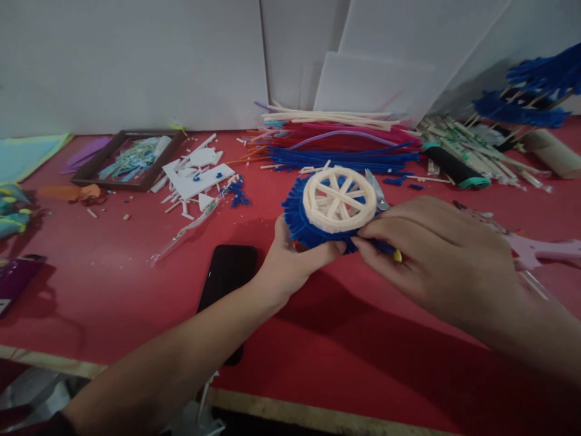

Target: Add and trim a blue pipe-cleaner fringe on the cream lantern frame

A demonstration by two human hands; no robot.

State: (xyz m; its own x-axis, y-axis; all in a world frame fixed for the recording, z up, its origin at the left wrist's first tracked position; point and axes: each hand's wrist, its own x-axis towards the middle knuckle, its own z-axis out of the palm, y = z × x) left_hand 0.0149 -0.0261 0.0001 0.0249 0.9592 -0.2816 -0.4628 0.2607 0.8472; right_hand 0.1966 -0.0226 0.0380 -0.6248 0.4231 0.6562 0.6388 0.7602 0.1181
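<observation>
My left hand (302,257) grips a wheel-like craft piece from below and the left, its thumb along the near edge. The piece has a cream spoked ring (311,209) on top and a blue pipe-cleaner fringe (295,212) around it. My right hand (422,254) is closed at the near right edge, thumb and forefinger pinched against the blue fringe. A silver metal tool head (376,189) shows beyond these fingers, and a blue-and-yellow handle end (396,255) pokes out below them. They look like one tool held in this hand; its middle is hidden.
Bundled pipe cleaners (340,145) lie behind the piece. A black phone (231,272) rests left of my hands, near white scraps (200,175) and a brown frame (129,160). Rightward are a dark roll (456,166), wrapped sticks (481,145) and a pink tool (544,249).
</observation>
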